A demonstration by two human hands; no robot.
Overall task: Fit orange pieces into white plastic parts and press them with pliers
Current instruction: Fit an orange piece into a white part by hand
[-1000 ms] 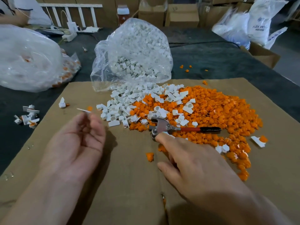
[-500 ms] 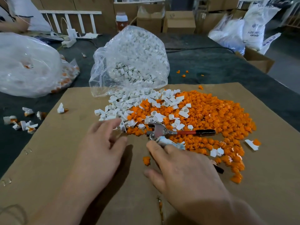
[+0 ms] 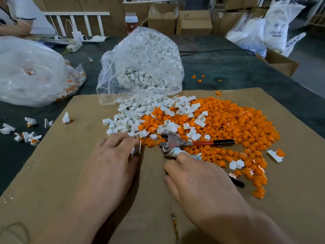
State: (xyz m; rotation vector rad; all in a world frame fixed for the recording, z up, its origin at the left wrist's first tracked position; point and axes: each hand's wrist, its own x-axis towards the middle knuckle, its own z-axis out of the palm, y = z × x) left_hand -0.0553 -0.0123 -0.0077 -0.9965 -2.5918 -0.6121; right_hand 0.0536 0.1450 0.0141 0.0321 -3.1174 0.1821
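view from the head camera, as i watch it remotely. a dark table (image 3: pixel 228 71) carries a brown cardboard sheet (image 3: pixel 52 173) that fills the near half of the scene. at the far edge of the sheet a clear bag (image 3: pixel 146 55) lies with its mouth toward me; a second bag (image 3: pixel 26 71), cloudy, sits at far left on the table. orange pieces (image 3: pixel 237 124) spread wide over the right middle of the sheet. white parts (image 3: pixel 128 117) spill from the clear bag into a heap at the middle of the sheet, meeting the orange spread on its left, with some scattered on top of it. the left hand (image 3: pixel 109 166) lies knuckles up at the near edge of the white heap; its thumb and fingertips are closed on a single white part (image 3: pixel 138 147), whose flat plate stands on edge just right of the fingers. the right hand (image 3: pixel 198 180) lies near and to the right, fingers curled over the near handle of the pliers (image 3: pixel 175 141), index tip touching the metal head. the pliers lie at the near edge of the orange spread, handles splayed: the far one, red and black, points right across the orange pieces; the near one passes under the hand. a few assembled pieces (image 3: pixel 28 136), white with orange, lie on the table at left, off the sheet
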